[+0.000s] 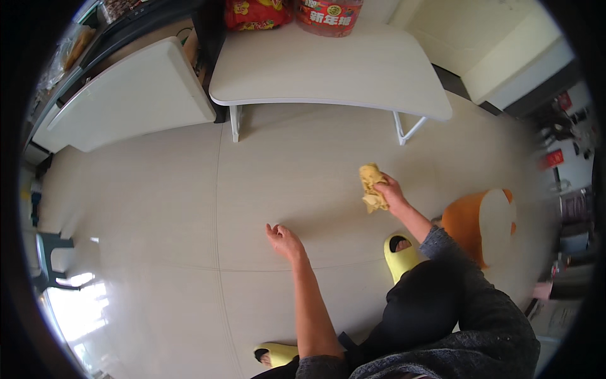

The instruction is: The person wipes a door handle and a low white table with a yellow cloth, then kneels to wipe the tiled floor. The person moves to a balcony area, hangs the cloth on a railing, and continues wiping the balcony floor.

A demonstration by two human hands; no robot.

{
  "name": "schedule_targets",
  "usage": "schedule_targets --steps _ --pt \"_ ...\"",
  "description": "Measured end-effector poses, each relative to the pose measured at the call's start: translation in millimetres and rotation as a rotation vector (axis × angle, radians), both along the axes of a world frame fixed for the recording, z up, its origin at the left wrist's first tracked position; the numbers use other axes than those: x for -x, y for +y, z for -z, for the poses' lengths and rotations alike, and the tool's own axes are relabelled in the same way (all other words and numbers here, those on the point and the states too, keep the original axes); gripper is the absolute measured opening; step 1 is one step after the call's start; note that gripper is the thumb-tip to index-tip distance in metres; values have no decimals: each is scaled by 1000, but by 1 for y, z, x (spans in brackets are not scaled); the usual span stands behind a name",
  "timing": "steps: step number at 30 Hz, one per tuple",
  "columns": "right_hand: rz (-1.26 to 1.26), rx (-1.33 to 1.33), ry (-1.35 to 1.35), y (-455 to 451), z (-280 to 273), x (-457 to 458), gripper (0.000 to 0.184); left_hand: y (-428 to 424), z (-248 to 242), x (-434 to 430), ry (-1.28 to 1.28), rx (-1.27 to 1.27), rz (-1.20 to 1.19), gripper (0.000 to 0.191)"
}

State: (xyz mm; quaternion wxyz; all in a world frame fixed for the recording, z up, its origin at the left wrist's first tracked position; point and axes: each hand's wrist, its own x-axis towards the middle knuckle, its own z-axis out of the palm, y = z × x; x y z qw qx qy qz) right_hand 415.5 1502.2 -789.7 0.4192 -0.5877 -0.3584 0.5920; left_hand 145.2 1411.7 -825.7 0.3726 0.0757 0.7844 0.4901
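My right hand [392, 193] is closed around a crumpled yellow cloth [371, 184], which sticks out above and below the fist. It is held over the tiled floor, between the low table and my knee. To the left, my left hand [286, 244] hovers over the floor with its fingers loosely curled and nothing visible in it. Ahead of both hands stands a low white folding table [322, 71]. A red package [258, 14] and a clear plastic jar with a red printed label [329, 16] rest at its far edge.
At my right is an orange stool with a white top [497, 227]. A white panel [137, 94] leans against a dark cabinet at the upper left. A grey-green plastic stool [52, 260] stands far left. Yellow slippers [400, 258] are on my feet.
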Motion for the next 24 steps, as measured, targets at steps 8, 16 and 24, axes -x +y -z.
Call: schedule_targets --steps 8,16,24 --pt "313 282 -75 -94 -50 13 31 0 2 -9 -119 89 65 50" --pt "155 226 -213 -162 -22 83 39 4 1 -40 -352 -93 53 41" --pt "450 -100 -960 -54 44 -93 42 -35 24 77 -249 -167 116 32"
